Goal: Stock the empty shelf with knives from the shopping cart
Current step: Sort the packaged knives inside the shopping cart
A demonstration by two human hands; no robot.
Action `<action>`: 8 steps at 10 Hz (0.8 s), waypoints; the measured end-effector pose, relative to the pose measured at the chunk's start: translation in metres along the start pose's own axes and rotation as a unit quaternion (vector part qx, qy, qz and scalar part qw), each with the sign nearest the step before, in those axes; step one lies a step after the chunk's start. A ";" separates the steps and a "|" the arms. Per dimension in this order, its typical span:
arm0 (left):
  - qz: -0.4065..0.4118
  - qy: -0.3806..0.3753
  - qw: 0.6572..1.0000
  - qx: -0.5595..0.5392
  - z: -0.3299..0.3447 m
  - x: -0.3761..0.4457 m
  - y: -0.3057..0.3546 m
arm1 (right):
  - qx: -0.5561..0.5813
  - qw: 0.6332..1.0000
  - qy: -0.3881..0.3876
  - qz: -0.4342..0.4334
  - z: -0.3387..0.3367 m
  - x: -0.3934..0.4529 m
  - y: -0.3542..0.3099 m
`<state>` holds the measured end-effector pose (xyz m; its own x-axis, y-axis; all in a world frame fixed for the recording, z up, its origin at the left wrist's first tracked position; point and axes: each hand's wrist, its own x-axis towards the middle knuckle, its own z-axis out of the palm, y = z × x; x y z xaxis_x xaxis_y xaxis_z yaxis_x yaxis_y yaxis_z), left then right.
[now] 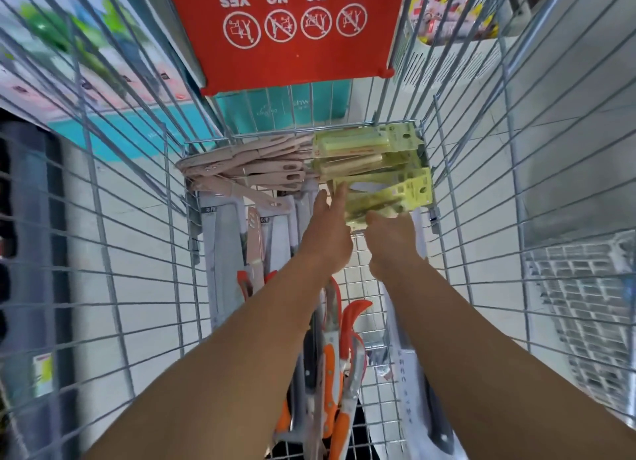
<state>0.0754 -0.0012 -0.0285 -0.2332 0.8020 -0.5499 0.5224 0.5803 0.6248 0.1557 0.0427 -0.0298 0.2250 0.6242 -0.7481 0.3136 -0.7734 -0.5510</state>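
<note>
Reaching into the cart [481,170], both hands apparently grip green knife packs [389,187], fingers hidden.

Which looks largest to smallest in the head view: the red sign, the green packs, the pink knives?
1. Red sign, clearly largest, though nearer the camera.
2. Green packs and pink knives: piles of similar spread, too close to rank.

"YES, NO, NO, NO" upside down on the cart's red flap [292,46].

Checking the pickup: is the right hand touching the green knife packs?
Touching: the head view shows the right hand gripping the green knife packs' near edge.
</note>
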 end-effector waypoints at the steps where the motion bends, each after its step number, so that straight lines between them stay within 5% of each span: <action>1: -0.003 -0.018 0.999 0.033 -0.003 -0.009 -0.004 | -0.018 0.999 -0.019 -0.027 -0.004 -0.008 0.008; 5: 0.012 0.112 0.993 0.039 -0.003 -0.124 -0.042 | -0.071 0.992 -0.073 -0.070 -0.024 -0.077 0.057; 8: -0.190 0.129 0.967 0.112 0.034 -0.204 -0.084 | -0.142 0.979 -0.133 -0.058 -0.034 -0.139 0.127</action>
<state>0.1069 -0.2184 0.0119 -0.6241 0.5627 -0.5420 0.5171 0.8176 0.2533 0.1952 -0.1381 0.0167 -0.0645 0.6256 -0.7775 0.5755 -0.6132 -0.5411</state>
